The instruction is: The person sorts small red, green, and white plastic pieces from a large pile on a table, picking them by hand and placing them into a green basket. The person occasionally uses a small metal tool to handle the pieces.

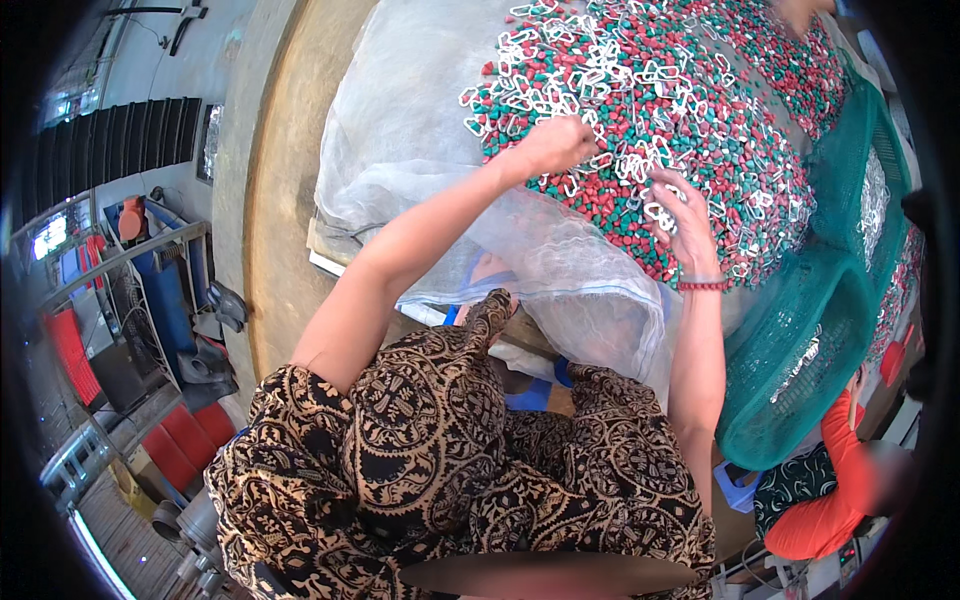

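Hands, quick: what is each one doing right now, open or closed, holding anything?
Left hand: curled shut in the pile of plastic pieces; what it grips cannot be told.
Right hand: open, fingers spread on the pile, touching white clips.

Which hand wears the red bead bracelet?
The right hand: a red bracelet circles its wrist. The left hand has a bare wrist.

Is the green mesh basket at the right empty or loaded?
Loaded: the green mesh basket shows pale, shiny pieces through its wall; how full, cannot tell.
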Demonstrator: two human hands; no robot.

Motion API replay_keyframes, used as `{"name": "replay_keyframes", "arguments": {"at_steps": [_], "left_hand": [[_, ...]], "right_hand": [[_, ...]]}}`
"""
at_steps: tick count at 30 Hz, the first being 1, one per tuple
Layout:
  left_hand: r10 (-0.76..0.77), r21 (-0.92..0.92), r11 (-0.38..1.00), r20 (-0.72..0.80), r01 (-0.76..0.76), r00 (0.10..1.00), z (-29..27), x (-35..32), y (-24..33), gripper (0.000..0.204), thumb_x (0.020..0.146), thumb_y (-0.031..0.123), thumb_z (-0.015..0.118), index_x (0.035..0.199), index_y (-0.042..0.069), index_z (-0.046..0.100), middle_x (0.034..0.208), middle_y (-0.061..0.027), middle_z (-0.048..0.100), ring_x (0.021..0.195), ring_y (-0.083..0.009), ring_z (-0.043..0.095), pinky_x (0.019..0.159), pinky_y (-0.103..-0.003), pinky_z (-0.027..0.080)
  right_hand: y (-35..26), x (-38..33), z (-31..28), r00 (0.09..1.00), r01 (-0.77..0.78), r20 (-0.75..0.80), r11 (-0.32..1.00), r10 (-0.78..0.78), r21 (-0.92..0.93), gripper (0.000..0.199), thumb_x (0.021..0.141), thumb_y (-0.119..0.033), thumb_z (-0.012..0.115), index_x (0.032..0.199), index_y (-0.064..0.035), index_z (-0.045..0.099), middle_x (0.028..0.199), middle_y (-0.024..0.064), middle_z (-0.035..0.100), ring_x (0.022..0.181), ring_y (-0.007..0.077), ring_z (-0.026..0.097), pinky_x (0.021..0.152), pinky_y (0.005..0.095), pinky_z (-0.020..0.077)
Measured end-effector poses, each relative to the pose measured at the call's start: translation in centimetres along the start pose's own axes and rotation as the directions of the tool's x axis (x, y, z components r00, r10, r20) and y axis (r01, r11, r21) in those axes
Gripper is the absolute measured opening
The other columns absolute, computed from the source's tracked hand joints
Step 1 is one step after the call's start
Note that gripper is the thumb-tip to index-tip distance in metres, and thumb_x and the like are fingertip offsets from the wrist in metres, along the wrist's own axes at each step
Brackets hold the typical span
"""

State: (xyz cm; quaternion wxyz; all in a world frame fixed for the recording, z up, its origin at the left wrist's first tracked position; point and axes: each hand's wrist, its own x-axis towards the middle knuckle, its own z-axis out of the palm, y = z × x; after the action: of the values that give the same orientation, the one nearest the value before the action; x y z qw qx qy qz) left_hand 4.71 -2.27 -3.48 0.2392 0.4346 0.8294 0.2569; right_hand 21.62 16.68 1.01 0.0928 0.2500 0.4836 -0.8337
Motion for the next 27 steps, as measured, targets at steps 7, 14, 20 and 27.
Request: {"name": "replay_keyframes", "arguments": {"at_steps": [7,14,20,27], "left_hand": [[-0.107,-0.927,0.242,0.267,0.286,0.958,-7.6,-1.6,0.2,0.036,0.097,0.037,0.046,0.108,0.005,0.056,0.087,-0.0091,0.059,0.061,-0.0099,0.056,0.040,-0.017,0.036],[-0.109,-0.919,0.287,0.249,0.271,0.962,-6.4,-2.0,-0.6,0.017,0.086,0.023,0.066,0.091,0.009,0.058,0.092,-0.0032,0.059,0.071,-0.0080,0.060,0.038,-0.015,0.032],[-0.058,0.293,0.956,0.111,0.023,0.992,1.0,-2.7,-3.2,0.018,0.073,0.016,0.064,0.088,0.006,0.066,0.086,-0.0122,0.064,0.079,-0.0277,0.065,0.070,-0.042,0.053],[-0.082,-0.197,0.978,-0.080,0.065,0.993,-0.3,-2.5,-2.7,0.032,0.082,0.030,0.066,0.089,0.001,0.052,0.076,-0.0130,0.059,0.073,-0.0292,0.062,0.064,-0.040,0.049]], "right_hand": [[2.6,5.0,0.5,0.930,0.066,0.098,-0.103,-0.354,-0.992,0.032,0.083,-0.009,0.058,0.112,0.0028,0.052,0.086,0.0252,0.063,0.078,0.0399,0.064,0.065,0.0492,0.0511],[3.1,2.2,0.4,0.966,-0.019,-0.055,0.142,-0.252,-0.990,0.022,0.080,-0.013,0.064,0.098,-0.0011,0.059,0.084,0.0182,0.066,0.080,0.0350,0.065,0.068,0.0457,0.0496],[3.7,-1.0,-2.4,0.930,-0.022,-0.284,0.736,-0.233,-0.676,0.033,0.085,-0.022,0.064,0.106,0.0029,0.061,0.098,0.0138,0.061,0.090,0.0192,0.056,0.081,0.0337,0.0439],[6.2,0.1,-4.2,0.929,0.009,-0.282,0.776,-0.240,-0.631,0.016,0.078,-0.004,0.065,0.086,0.0014,0.053,0.078,0.0084,0.056,0.055,0.0155,0.058,0.044,0.0294,0.0482]]}}
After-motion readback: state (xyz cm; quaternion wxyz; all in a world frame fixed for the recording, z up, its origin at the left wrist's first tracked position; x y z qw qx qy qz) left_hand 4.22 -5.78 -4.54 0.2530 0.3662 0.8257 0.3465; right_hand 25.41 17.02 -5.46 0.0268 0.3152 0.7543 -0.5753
